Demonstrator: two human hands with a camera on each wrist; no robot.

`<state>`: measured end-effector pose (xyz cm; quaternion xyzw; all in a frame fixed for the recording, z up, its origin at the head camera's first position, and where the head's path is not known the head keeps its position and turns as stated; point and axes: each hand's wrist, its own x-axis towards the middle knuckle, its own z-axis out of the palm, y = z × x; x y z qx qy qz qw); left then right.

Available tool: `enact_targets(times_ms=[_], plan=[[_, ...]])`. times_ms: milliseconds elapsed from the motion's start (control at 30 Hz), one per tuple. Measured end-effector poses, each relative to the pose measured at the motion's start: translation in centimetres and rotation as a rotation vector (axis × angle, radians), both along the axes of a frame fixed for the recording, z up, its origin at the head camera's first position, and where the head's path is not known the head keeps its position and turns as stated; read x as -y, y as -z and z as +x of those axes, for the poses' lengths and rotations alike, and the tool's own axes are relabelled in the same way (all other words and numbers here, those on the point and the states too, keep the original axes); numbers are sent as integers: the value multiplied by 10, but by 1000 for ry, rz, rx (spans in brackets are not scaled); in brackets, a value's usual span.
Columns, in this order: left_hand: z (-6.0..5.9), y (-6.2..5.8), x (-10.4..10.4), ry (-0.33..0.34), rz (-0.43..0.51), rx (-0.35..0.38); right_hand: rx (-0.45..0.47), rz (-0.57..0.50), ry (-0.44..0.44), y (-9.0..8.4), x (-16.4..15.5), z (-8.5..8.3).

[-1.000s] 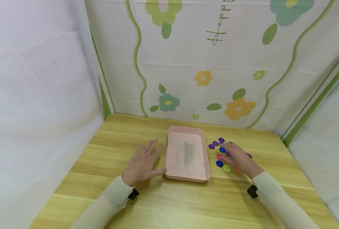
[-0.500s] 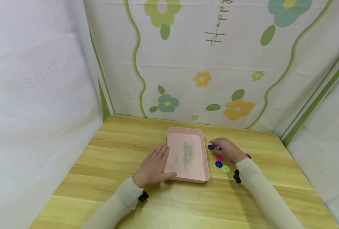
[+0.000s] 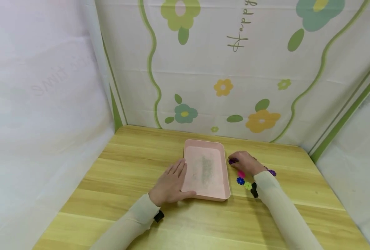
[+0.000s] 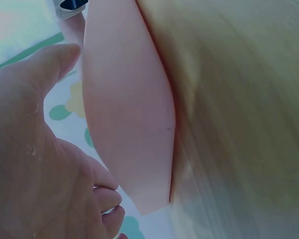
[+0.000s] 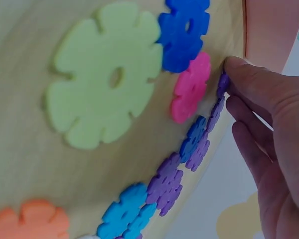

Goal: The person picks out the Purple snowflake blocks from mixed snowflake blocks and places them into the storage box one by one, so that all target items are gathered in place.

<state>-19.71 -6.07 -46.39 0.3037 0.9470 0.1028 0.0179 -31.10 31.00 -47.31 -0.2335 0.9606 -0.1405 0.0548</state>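
Observation:
A shallow pink tray (image 3: 217,189) lies on the table. My left hand (image 3: 169,185) rests along its left rim near the front corner, fingers straight and thumb reaching over the front edge. Just right of the tray, my right hand (image 3: 246,164) pinches a purple flower-shaped disc (image 5: 223,83) between thumb and index finger. More slotted discs lie around that hand: a pink one (image 5: 191,88), a dark blue one (image 3: 240,181), a yellow-green one (image 5: 102,79), an orange one (image 5: 30,221) and several purple and blue ones, partly hidden by the hand in the head view.
The wooden table (image 3: 134,152) extends left and in front of the tray. A flower-printed cloth (image 3: 200,90) hangs behind it, with white cloth at both sides. A grey-green smudge (image 3: 207,169) marks the tray's floor.
My left hand has moved right onto the tray's rim, its fingers closer together. My right hand has moved left over the purple discs and now pinches one.

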Motion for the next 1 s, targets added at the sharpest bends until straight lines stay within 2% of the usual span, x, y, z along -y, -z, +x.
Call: enact_targets(times_ms=[433,567,733,1000], plan=[[2,7,-1,9,-26,-26,125,-70,21,-7,-5,-11],[1,10,-1,19,-28,-60,157,-96,8,-12,-10,-13],[-1,12,0,22,-49,-94,212,-88,14,-28,-13,-13],[1,1,0,12,-72,-35,302,-35,99,-57,-9,-11]])
